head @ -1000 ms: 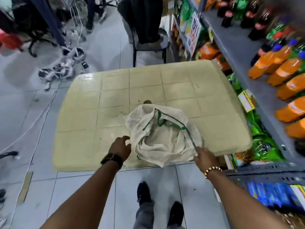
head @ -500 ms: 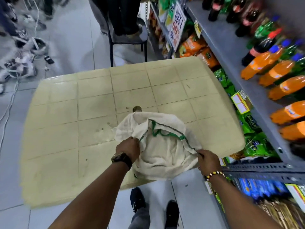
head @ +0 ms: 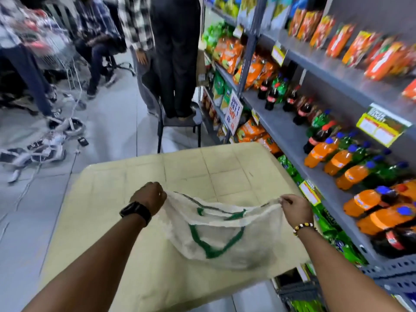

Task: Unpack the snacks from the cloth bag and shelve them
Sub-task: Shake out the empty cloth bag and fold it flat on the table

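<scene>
A cream cloth bag (head: pixel 227 235) with green trim hangs over the pale tiled table (head: pixel 186 167), stretched between both hands. My left hand (head: pixel 149 194) grips its left rim in a fist. My right hand (head: pixel 292 207) pinches the right rim. The bag sags limp; I see no snacks inside it. Grey shelves (head: pixel 290 136) on the right carry orange snack packets (head: pixel 231 52) and soda bottles (head: pixel 324 152).
A person stands on a dark chair (head: pixel 177 118) just beyond the table's far edge. Other people, a wire cart and cables with gear (head: pixel 45 143) fill the floor at the left. Price tags (head: pixel 310 191) and a promo sign (head: pixel 234 111) stick out from the shelf edges.
Both hands have lifted the bag off the table and pulled its rim wide apart. The view has tilted up toward the shelves and the people.
</scene>
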The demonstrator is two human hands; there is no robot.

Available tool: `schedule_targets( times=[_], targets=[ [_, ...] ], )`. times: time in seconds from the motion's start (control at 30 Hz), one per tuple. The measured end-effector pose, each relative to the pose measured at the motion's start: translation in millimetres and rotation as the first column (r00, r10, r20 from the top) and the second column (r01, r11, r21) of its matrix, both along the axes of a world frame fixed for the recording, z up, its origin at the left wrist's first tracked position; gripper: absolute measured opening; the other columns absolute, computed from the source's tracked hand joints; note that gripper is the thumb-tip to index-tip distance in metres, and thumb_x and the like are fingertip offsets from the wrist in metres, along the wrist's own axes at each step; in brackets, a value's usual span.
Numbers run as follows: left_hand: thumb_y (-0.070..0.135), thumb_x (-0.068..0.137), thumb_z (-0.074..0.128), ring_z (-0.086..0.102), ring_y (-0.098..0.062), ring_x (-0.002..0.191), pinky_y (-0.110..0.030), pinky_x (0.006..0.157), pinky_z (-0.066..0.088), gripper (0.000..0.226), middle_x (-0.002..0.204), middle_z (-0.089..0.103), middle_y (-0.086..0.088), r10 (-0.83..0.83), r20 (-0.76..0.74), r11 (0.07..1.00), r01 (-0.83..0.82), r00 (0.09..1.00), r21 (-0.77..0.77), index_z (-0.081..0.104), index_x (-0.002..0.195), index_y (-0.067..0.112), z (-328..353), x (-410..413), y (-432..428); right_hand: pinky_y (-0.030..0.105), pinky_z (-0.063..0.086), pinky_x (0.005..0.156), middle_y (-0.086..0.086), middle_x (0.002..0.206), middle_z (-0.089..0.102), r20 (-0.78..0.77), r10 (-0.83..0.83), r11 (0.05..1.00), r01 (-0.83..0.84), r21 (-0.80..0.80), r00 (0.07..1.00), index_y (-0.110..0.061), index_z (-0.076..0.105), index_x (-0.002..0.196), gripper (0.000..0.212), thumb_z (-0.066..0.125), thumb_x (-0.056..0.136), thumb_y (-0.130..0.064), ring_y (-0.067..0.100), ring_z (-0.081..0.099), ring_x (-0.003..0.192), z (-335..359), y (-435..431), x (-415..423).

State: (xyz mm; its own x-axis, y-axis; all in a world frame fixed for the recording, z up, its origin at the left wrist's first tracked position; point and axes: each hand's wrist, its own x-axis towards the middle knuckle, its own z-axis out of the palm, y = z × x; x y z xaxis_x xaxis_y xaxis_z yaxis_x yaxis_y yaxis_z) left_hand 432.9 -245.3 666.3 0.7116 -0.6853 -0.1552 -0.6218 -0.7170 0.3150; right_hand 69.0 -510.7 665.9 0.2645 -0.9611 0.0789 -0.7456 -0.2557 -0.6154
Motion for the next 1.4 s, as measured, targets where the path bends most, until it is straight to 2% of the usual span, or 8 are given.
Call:
schedule_targets(
  times=[0.33,0.57,0.73,0.9,1.07,1.23,1.3,1.4],
  targets=[
    [0.027,0.082,0.05,0.054,-0.032,0.062,-0.031,0.057,0.041,0.028,0.07,0.063,-0.012,0.182,0.258,0.964,-0.12,0.949,-0.239,0.048,0.059,0.013,176,86,27,0.041,0.052,0.073,0.021,0.09,0.072,0.261,-0.024,0.979,0.076,-0.189,0.965,-0.01,0.07,0.088,0.009,0.061,0.087,-0.013,0.04,0.065,0.087,145,-42,91],
    [0.033,0.083,0.054,0.061,-0.032,0.068,-0.03,0.056,0.045,0.028,0.073,0.068,-0.011,0.307,0.265,0.911,-0.201,0.914,-0.361,0.068,0.076,0.01,231,109,29,0.031,0.046,0.068,0.013,0.097,0.072,0.33,0.002,0.984,0.057,-0.169,0.944,-0.015,0.062,0.077,0.01,0.059,0.085,-0.011,0.034,0.063,0.084,205,-62,148],
    [0.028,0.087,0.052,0.064,-0.031,0.066,-0.03,0.057,0.046,0.03,0.067,0.068,-0.013,0.405,0.135,0.858,-0.325,0.904,-0.398,0.063,0.065,0.009,240,122,32,0.054,0.058,0.081,0.017,0.096,0.071,0.43,0.023,1.0,-0.024,-0.002,0.903,-0.011,0.064,0.08,0.011,0.054,0.084,-0.007,0.04,0.068,0.089,218,-74,188],
    [0.019,0.09,0.05,0.057,-0.024,0.06,-0.027,0.051,0.038,0.021,0.068,0.064,-0.009,0.506,-0.018,0.792,-0.473,0.862,-0.386,0.061,0.075,0.01,231,141,23,0.054,0.058,0.081,0.017,0.098,0.068,0.396,0.066,0.996,-0.083,0.026,0.916,-0.007,0.061,0.088,0.01,0.052,0.091,-0.011,0.039,0.067,0.093,217,-85,230],
    [0.018,0.097,0.043,0.062,-0.015,0.051,-0.02,0.033,0.045,0.025,0.072,0.067,-0.008,0.58,-0.234,0.58,-0.598,0.78,-0.553,0.063,0.094,0.005,227,162,5,0.038,0.054,0.08,0.013,0.098,0.066,0.418,0.084,0.995,-0.097,0.011,0.905,-0.01,0.062,0.093,0.012,0.05,0.094,-0.014,0.035,0.062,0.096,221,-95,268],
    [0.029,0.092,0.039,0.073,-0.021,0.068,-0.032,0.048,0.058,0.021,0.092,0.069,-0.005,0.57,-0.348,0.37,-0.611,0.744,-0.7,0.052,0.103,0.017,219,150,14,0.048,0.059,0.08,0.004,0.089,0.066,0.593,0.166,0.983,-0.182,-0.034,0.788,-0.021,0.054,0.088,0.014,0.046,0.093,-0.01,0.027,0.067,0.088,210,-95,265],
    [0.031,0.094,0.041,0.068,-0.013,0.062,-0.025,0.04,0.049,0.015,0.083,0.066,0.002,0.57,-0.285,0.382,-0.555,0.771,-0.739,0.05,0.099,0.02,204,139,26,0.042,0.058,0.076,-0.001,0.087,0.065,0.626,0.197,0.976,-0.209,-0.056,0.754,-0.023,0.054,0.088,0.013,0.048,0.093,-0.013,0.019,0.066,0.084,197,-91,252],
    [0.033,0.094,0.046,0.069,-0.019,0.068,-0.037,0.062,0.057,0.016,0.081,0.069,0.0,0.537,-0.272,0.448,-0.543,0.799,-0.71,0.052,0.098,0.019,172,124,44,0.031,0.05,0.066,-0.006,0.082,0.064,0.59,0.222,0.973,-0.216,-0.082,0.776,-0.03,0.054,0.082,0.014,0.051,0.089,-0.018,0.01,0.061,0.075,170,-81,228]
  ],
)
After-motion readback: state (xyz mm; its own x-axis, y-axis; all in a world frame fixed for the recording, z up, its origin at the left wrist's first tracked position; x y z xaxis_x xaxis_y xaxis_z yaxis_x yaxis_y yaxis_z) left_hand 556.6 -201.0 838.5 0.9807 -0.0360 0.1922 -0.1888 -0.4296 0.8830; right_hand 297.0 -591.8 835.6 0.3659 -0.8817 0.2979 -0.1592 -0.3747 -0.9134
